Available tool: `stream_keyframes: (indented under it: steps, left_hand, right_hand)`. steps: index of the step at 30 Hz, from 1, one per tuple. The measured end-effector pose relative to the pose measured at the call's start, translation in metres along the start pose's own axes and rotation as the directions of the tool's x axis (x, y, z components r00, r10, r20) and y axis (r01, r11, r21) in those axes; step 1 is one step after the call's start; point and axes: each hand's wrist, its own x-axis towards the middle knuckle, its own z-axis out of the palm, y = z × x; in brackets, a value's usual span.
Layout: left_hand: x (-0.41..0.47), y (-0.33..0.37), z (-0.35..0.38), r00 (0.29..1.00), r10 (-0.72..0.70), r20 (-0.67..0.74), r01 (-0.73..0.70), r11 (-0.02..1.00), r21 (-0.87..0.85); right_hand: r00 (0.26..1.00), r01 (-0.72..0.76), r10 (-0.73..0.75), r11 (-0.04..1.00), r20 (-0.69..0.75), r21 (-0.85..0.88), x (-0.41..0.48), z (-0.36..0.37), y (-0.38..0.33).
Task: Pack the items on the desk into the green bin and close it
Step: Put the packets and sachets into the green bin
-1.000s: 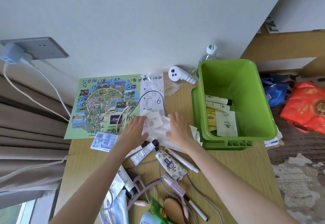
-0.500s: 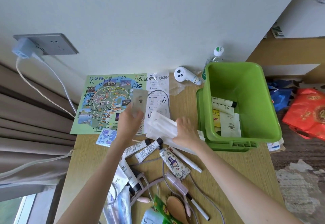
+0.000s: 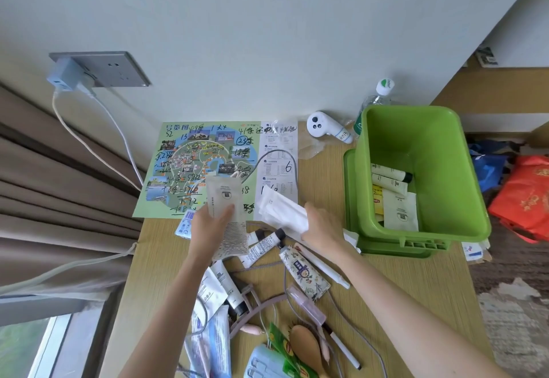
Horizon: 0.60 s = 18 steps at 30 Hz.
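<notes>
The green bin (image 3: 463, 175) stands open at the desk's right, resting on its green lid (image 3: 350, 187). Inside lie two white tubes (image 3: 389, 177), a yellow tea packet and a pale sachet. My left hand (image 3: 209, 227) holds up a pale paper sachet (image 3: 227, 208) over the map's lower edge. My right hand (image 3: 322, 226) grips a bundle of white wrapped packets (image 3: 282, 210) just left of the bin. Tubes, a floral tube (image 3: 304, 273), pens, a wooden brush (image 3: 307, 349) and cables lie on the desk near me.
A printed map (image 3: 196, 167) with handwriting and a receipt sheet lie at the desk's back. A white controller (image 3: 326, 128) and a water bottle (image 3: 375, 98) stand by the wall. A charger is plugged in at left beside curtains. Red and blue bags lie on the floor at right.
My left hand lifted a pale sachet off the white pile and now holds it upright. My right hand closed round the white packets and raised them off the desk.
</notes>
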Motion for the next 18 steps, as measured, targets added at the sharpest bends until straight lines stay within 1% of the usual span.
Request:
stream_keyframes:
  steps: [3, 8, 12, 14, 16, 17, 18]
  left_hand:
    - [-0.007, -0.004, -0.01, 0.999, -0.036, 0.0, 0.036, 0.998, -0.054]
    - [-0.021, -0.017, -0.035, 0.995, -0.062, -0.074, 0.062, 0.998, -0.009]
    - [-0.038, -0.047, -0.05, 0.959, -0.229, -0.168, 0.222, 0.973, -0.06]
    - [-0.047, -0.063, -0.054, 0.938, -0.297, -0.179, 0.281, 0.954, -0.109]
    - [-0.053, -0.075, -0.056, 0.928, -0.336, -0.161, 0.317, 0.939, -0.136]
    - [-0.056, -0.079, -0.056, 0.923, -0.353, -0.154, 0.331, 0.932, -0.15]
    - [-0.057, -0.083, -0.056, 0.917, -0.37, -0.146, 0.346, 0.923, -0.167]
  right_hand:
    - [0.999, -0.004, 0.006, 0.999, -0.047, 0.047, -0.003, -0.005, 0.002]
    - [0.966, 0.052, -0.025, 0.994, -0.256, 0.099, -0.011, -0.021, -0.003]
    - [0.94, 0.11, -0.052, 0.982, -0.337, 0.155, -0.02, -0.031, -0.017]
    - [0.927, 0.123, -0.037, 0.97, -0.373, 0.208, -0.027, -0.032, -0.026]
    - [0.931, 0.128, -0.02, 0.953, -0.364, 0.276, -0.033, -0.03, -0.033]
    - [0.946, 0.126, -0.016, 0.939, -0.324, 0.32, -0.034, -0.028, -0.036]
    - [0.968, 0.115, -0.014, 0.914, -0.251, 0.389, -0.036, -0.025, -0.039]
